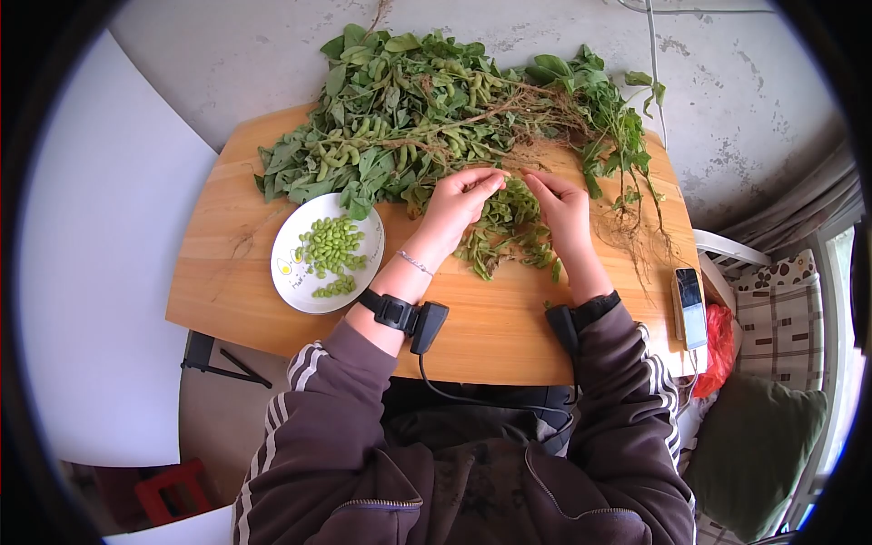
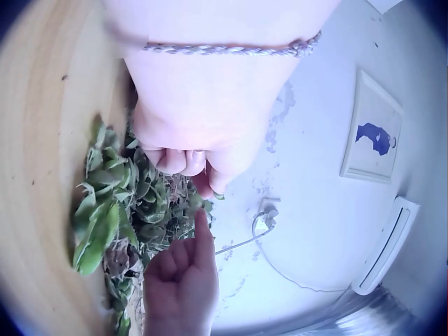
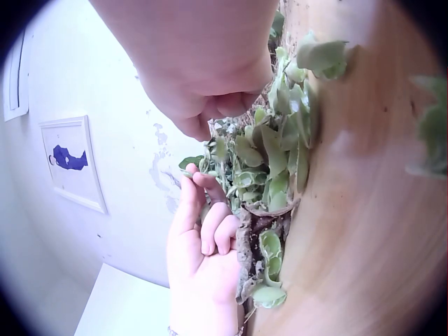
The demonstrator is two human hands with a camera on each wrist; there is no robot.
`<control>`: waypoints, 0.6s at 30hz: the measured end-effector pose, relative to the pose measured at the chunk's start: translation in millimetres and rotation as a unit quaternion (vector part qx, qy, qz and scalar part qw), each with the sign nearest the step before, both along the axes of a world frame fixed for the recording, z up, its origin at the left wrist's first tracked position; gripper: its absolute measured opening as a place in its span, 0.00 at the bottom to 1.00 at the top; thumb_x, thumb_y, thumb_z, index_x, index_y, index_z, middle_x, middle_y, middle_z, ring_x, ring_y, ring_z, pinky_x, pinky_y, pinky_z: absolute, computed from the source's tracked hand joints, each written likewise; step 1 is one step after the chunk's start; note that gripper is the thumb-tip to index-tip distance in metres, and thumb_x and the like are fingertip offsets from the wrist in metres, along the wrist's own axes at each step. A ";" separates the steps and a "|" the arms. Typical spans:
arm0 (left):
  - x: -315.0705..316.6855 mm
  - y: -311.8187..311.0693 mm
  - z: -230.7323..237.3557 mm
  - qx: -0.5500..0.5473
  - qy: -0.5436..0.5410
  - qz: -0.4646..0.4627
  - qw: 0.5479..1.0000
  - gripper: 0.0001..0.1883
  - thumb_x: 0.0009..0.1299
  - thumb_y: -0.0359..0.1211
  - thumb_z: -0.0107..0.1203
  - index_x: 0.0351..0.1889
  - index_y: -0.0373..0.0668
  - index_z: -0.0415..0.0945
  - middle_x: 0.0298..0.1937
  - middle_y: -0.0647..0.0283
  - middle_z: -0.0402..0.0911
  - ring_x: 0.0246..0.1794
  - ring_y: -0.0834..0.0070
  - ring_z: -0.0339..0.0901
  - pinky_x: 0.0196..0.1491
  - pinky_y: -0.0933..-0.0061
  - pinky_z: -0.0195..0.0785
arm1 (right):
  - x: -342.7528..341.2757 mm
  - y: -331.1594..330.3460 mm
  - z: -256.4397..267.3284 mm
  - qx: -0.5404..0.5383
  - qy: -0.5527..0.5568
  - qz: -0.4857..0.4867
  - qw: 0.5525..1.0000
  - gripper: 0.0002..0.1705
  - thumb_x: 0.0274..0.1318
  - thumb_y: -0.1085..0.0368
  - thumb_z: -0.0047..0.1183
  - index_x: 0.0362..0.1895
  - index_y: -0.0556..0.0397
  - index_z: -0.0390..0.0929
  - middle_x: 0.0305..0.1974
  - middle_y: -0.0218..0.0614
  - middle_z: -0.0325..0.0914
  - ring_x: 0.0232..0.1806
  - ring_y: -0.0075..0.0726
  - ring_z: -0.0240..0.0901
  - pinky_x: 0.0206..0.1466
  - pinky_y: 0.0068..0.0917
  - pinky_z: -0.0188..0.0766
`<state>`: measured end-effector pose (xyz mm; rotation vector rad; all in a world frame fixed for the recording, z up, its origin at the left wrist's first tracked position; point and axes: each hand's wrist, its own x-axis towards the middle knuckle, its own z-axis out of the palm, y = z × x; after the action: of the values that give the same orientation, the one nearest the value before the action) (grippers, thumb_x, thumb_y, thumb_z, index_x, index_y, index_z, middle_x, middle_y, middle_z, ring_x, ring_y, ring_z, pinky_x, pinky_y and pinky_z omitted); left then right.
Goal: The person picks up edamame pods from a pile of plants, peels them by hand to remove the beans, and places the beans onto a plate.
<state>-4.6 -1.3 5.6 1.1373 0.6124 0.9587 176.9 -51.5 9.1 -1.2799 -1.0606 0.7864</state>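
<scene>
The left hand (image 1: 459, 207) (image 2: 203, 115) pinches a small green piece (image 2: 219, 197) (image 3: 187, 173) between thumb and index finger, its other fingers curled. Just across from it is the right hand (image 1: 565, 216) (image 3: 203, 77), thumb and index fingertips close together; whether they hold a small bit cannot be made out. Below both hands lies a heap of opened green pods (image 1: 513, 218) (image 3: 276, 150) on the wooden table (image 1: 436, 313). A white plate (image 1: 284, 238) at the left holds shelled green beans (image 1: 331, 245).
Leafy bean plants with pods (image 1: 391, 118) and brown roots cover the table's far side, and stems (image 1: 636, 173) hang down at the right. A phone (image 1: 690, 304) lies at the right edge, near a red bag (image 1: 718, 350) and a chair with a green cushion (image 1: 763, 445).
</scene>
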 end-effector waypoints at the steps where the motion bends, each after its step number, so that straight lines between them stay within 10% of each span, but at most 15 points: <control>1: 0.3 -0.8 0.0 0.000 0.004 -0.001 1.000 0.15 0.73 0.36 0.61 0.52 0.36 0.80 0.39 0.71 0.82 0.17 0.94 0.54 0.19 0.86 0.44 | -0.3 1.8 -1.7 0.021 -0.020 0.005 1.000 0.13 0.60 0.61 0.65 0.43 0.58 0.87 0.22 0.16 0.73 0.22 0.10 0.58 0.24 0.15 0.54; 11: 1.6 -2.1 -0.9 0.023 0.030 0.006 0.999 0.12 0.71 0.35 0.64 0.47 0.39 0.80 0.35 0.74 0.81 0.20 0.96 0.55 0.21 0.88 0.43 | -2.9 -4.3 3.2 -0.026 -0.016 0.063 0.998 0.14 0.60 0.59 0.65 0.42 0.57 0.85 0.21 0.14 0.69 0.19 0.09 0.54 0.21 0.14 0.47; 18: 7.9 1.3 -11.7 0.204 0.122 0.115 0.964 0.13 0.69 0.37 0.65 0.43 0.36 0.84 0.38 0.65 0.87 0.36 0.81 0.80 0.43 0.78 0.71 | -1.6 -6.0 5.8 -0.046 -0.009 0.055 0.997 0.14 0.57 0.59 0.68 0.40 0.57 0.87 0.21 0.16 0.72 0.22 0.11 0.60 0.24 0.15 0.55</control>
<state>3.3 0.0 -6.1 1.5931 0.7807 1.1890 175.3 -57.4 14.8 -1.3175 -1.1265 0.9180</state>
